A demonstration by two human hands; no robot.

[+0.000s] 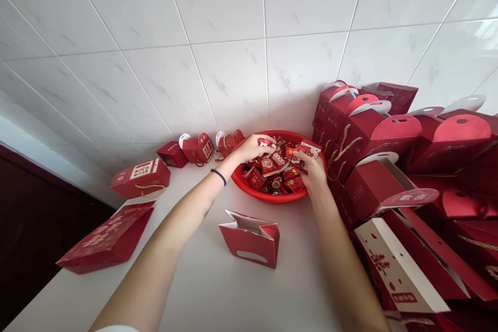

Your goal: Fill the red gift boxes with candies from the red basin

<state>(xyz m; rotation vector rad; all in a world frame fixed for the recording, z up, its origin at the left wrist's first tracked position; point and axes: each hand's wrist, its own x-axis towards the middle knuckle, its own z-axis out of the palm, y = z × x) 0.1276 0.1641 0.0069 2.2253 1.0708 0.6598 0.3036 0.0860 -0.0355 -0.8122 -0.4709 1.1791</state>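
Note:
Both of my hands are over a red plastic basin (268, 197) heaped with wrapped candies (274, 165). My left hand (252, 148) pinches a small red-and-white wrapped candy (265, 142) above the basin's left side. On the right, my right hand (313, 170) has its fingers closed round several red candy packets (294, 151); exactly how many I cannot tell. A small red paper gift bag (251, 246) stands upright on the white table, nearer to me, with its top open and its white lining showing.
Many red gift boxes (383, 132) with rounded flaps and rope handles crowd the right side. A white-faced box (400, 270) lies beside my right forearm. Small red boxes (196, 149) and a larger red bag (109, 236) rest at left. A tiled wall (229, 78) rises behind.

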